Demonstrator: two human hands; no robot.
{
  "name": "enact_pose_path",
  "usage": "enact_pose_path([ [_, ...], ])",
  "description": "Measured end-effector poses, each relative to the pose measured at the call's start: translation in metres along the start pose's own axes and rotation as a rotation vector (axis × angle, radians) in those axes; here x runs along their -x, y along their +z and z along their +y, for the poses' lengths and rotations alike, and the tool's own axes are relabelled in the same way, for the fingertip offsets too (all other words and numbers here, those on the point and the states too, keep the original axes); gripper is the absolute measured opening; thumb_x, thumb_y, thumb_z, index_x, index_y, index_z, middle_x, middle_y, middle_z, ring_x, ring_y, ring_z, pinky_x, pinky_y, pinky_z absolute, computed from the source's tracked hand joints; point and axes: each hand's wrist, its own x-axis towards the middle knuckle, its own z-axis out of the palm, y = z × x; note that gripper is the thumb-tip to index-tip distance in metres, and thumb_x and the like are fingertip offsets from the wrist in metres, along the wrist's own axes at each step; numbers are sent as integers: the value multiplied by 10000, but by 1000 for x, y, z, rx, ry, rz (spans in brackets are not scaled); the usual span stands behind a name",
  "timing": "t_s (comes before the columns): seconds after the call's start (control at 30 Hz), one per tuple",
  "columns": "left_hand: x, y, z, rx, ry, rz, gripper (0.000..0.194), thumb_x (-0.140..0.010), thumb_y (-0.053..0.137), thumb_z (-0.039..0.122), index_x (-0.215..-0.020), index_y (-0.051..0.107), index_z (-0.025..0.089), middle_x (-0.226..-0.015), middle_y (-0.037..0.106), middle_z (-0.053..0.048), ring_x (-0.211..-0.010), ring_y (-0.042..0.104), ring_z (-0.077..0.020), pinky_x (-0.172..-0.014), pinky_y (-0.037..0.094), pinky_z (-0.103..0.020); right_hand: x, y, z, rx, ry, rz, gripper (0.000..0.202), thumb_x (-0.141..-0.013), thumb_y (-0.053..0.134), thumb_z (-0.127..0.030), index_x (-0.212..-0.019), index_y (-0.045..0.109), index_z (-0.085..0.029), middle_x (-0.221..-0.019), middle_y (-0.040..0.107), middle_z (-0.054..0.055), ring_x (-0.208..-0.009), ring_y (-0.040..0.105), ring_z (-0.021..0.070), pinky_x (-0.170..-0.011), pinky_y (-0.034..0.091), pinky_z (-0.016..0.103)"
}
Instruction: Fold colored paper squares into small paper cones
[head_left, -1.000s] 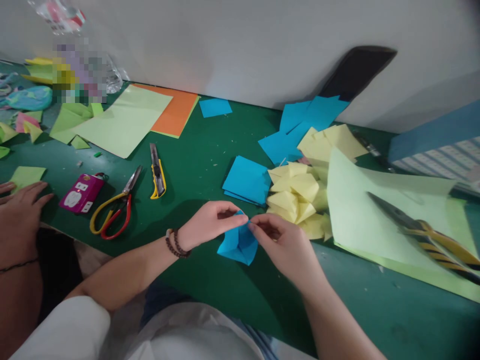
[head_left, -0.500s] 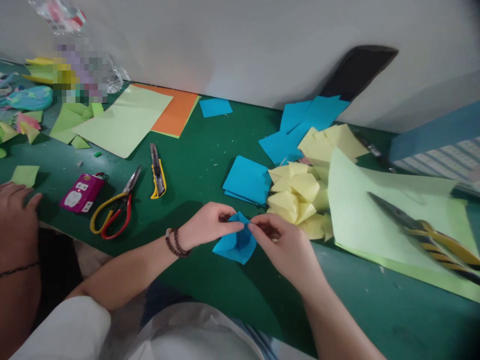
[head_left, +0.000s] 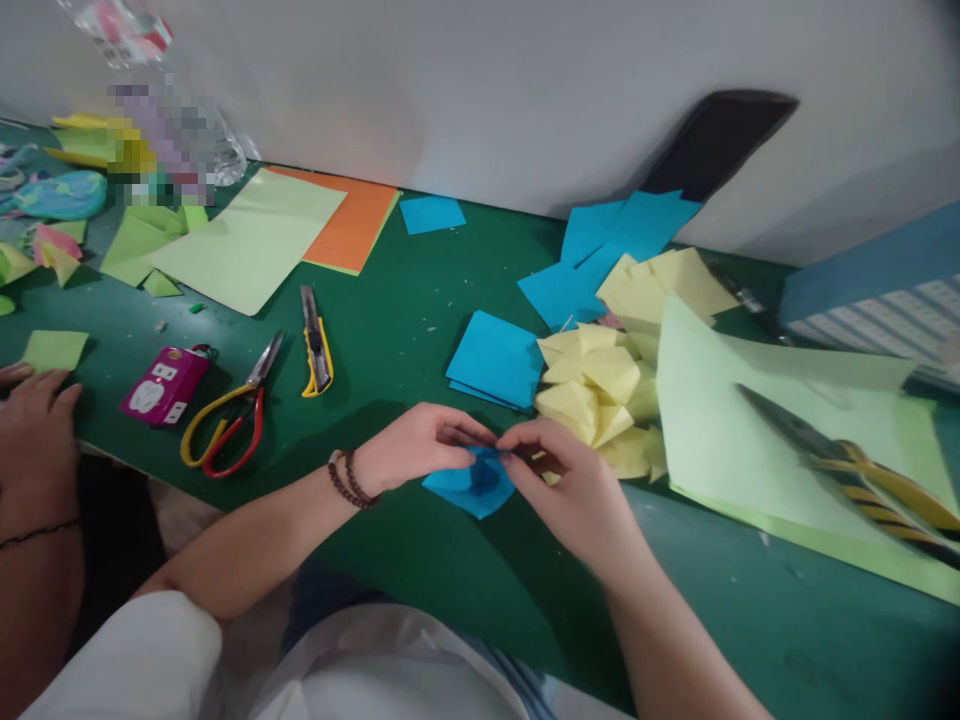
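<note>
A small blue sheet of paper, partly folded, is between my hands just above the green table. My left hand pinches its upper left side, thumb in front and fingers behind. At the upper right corner, my right hand grips the paper between thumb and forefinger. My fingers cover the paper's top edge. Just beyond my hands lies a stack of square blue paper. Beside it on the right sits a pile of folded pale yellow paper pieces.
Left of my hands lie a yellow box cutter, red-and-yellow scissors and a purple power socket. More scissors rest on green sheets at right. Another person's hand touches green paper at far left.
The blue paper's raised peak has dropped out of sight beneath my fingers, and my left fingertips have moved right to meet my right ones. The other person's hand has shifted slightly.
</note>
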Motion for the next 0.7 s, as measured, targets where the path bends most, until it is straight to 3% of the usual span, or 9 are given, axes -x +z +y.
enact_pose_path([
  [0.27,-1,-2,2,-1,87,91,341,-620,596,-8,-905,720,133,-944,752,-74,-927,698,-188,-820,547,-275,2,-3,-2,-14,-77,-49,111,-853,532,-272,-887,630,-232,-967,652,60,-783,618,170,-647,535,293],
  [0.43,0,-1,2,45,130,75,383,-614,574,-25,-934,704,140,-982,748,-71,-957,698,-192,-840,550,-285,0,-2,-4,-21,-54,-10,136,-863,547,-334,-852,634,-230,-945,662,63,-752,622,170,-632,541,295],
  [0.7,3,4,3,-70,207,98,266,-714,694,122,-979,674,132,-1028,718,-101,-989,675,-210,-850,555,-307,-1,5,4,19,-30,76,156,-800,608,-302,-937,634,-231,-931,679,52,-696,637,167,-625,554,307],
])
